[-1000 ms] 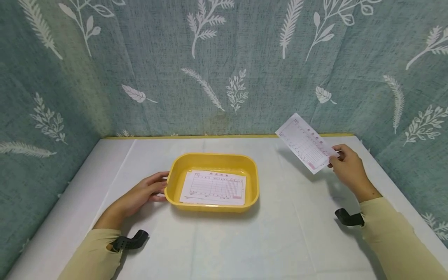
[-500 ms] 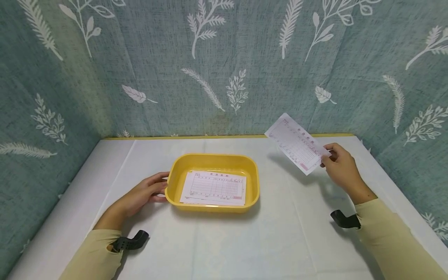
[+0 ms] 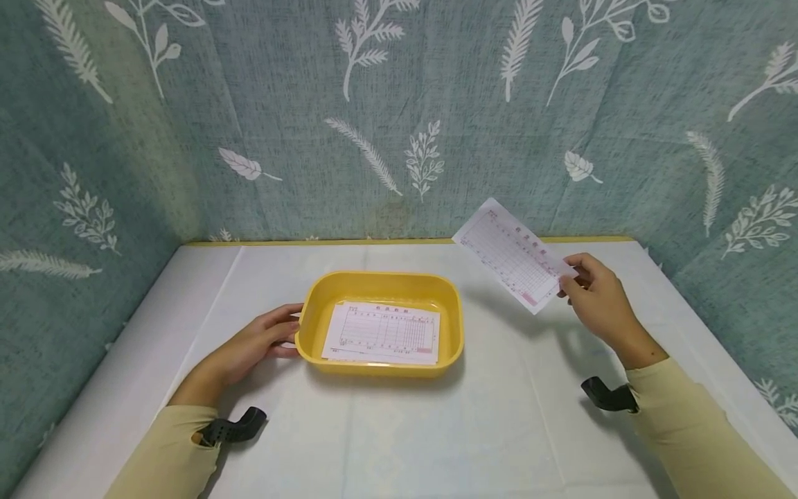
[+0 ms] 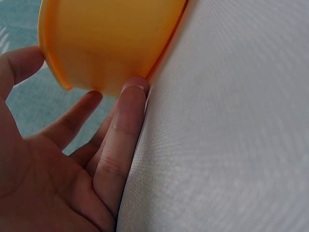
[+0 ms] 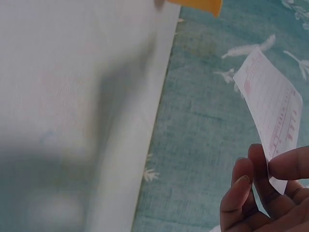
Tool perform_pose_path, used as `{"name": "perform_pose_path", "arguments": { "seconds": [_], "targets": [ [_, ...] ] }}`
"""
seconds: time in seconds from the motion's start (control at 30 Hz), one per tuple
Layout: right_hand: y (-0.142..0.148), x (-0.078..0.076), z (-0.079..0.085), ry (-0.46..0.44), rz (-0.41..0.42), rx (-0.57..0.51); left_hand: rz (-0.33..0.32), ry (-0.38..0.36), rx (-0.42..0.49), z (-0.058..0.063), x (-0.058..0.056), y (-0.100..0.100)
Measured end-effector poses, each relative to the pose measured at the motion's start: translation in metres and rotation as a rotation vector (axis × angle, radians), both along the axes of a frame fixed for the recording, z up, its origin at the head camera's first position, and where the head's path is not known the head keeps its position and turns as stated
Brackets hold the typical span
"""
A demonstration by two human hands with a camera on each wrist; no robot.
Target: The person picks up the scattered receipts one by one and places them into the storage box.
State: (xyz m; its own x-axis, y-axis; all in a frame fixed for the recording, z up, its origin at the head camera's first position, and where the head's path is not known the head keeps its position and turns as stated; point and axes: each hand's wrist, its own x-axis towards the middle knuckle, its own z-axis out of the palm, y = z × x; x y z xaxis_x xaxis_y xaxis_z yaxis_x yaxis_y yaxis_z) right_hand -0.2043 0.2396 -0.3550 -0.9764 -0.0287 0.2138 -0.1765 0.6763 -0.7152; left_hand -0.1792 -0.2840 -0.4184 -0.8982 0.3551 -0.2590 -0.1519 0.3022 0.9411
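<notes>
My right hand (image 3: 600, 305) pinches one corner of a printed receipt slip (image 3: 508, 253) between thumb and fingers. The slip hangs in the air, tilted, to the right of a yellow plastic basin (image 3: 379, 283). In the right wrist view the same slip (image 5: 270, 96) curves up from the thumb (image 5: 292, 163). Several similar slips (image 3: 383, 333) lie flat inside the basin, stacked and slightly uneven. At the basin's left end, my left hand (image 3: 246, 346) rests its fingertips against the outer wall. Its fingers (image 4: 118, 140) look mostly extended in the left wrist view, beside the basin (image 4: 111, 43).
A white cloth-covered table (image 3: 399, 436) lies under the basin. Green leaf-patterned fabric (image 3: 386, 138) encloses the back and both sides. Along the table's rear edge runs a yellow strip (image 3: 262, 243). Each wrist wears a black camera mount (image 3: 235, 427).
The right hand has shifted left with the receipt slip, bringing it closer to the basin. The left hand and the basin stay in place.
</notes>
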Motion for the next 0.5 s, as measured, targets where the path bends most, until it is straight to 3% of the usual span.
{"name": "perform_pose_path", "arguments": {
  "seconds": [0.5],
  "targets": [
    [-0.023,0.003,0.007,0.043,0.054,-0.057,-0.005,0.016,0.022,0.0,-0.001,-0.001]
  ]
}}
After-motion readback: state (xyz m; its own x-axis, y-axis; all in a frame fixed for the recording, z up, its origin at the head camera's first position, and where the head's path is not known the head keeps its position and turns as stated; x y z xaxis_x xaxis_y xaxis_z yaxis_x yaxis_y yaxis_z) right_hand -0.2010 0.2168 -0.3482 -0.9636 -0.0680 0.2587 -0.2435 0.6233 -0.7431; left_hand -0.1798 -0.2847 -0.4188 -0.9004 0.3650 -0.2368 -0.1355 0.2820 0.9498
